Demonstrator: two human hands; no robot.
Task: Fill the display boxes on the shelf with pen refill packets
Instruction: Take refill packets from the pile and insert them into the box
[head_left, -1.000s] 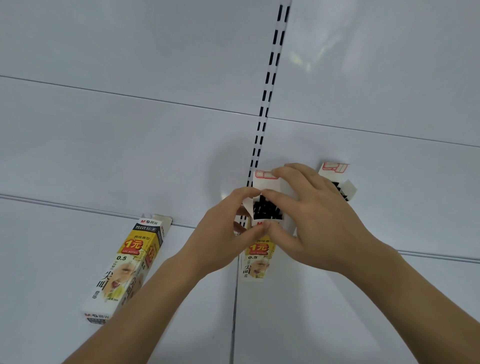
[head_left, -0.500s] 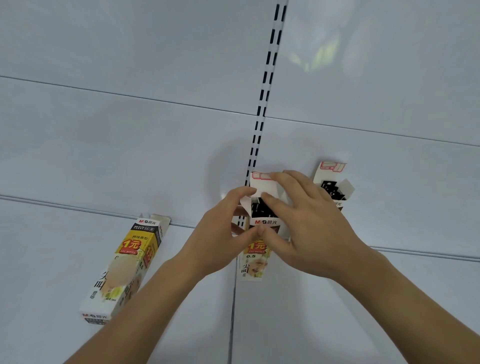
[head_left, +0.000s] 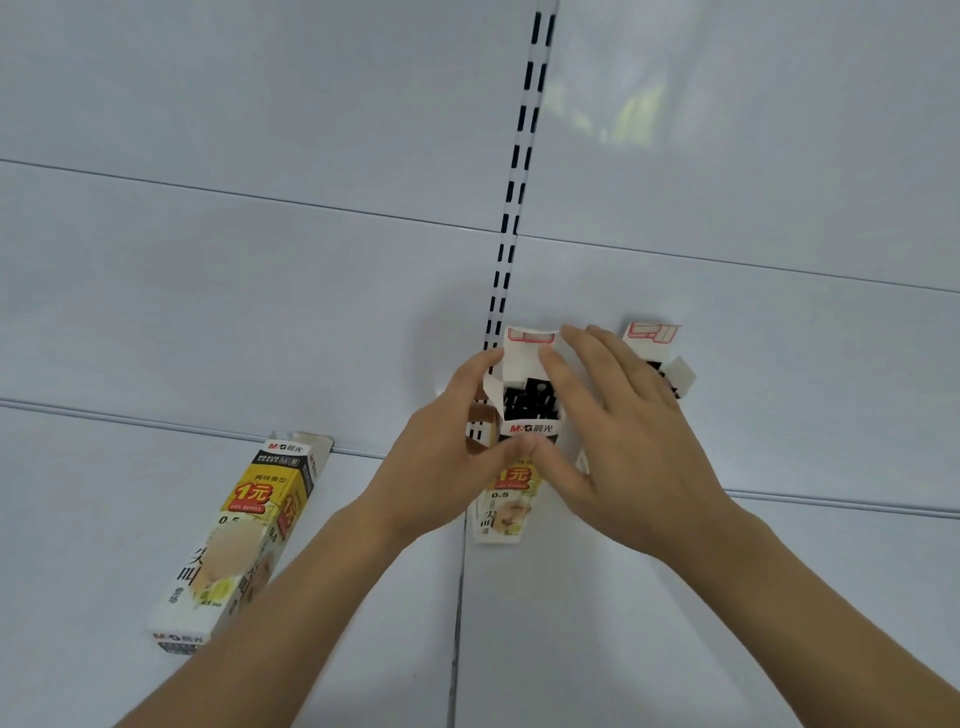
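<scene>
Right hand (head_left: 618, 441) hides most of rear box (head_left: 670, 358)

A: Both hands crowd the middle display box (head_left: 511, 486); the left hand (head_left: 441, 462) hugs its left side, the right hand (head_left: 618, 441) covers its right, so no way in from either flank.

B: And from above?

A: The raised flap (head_left: 530, 345) stands at the back against the wall panel (head_left: 260, 291); dark refill ends (head_left: 530, 400) fill the mouth; the slotted upright (head_left: 514, 208) runs right behind.

B: The right box (head_left: 657, 345)?

A: Half hidden behind the right hand; reachable only from its far right.

B: Free room?

A: Wide bare shelf (head_left: 727, 623) to the right; on the left, open shelf between the left forearm and the lying box (head_left: 244, 535), well apart.
</scene>
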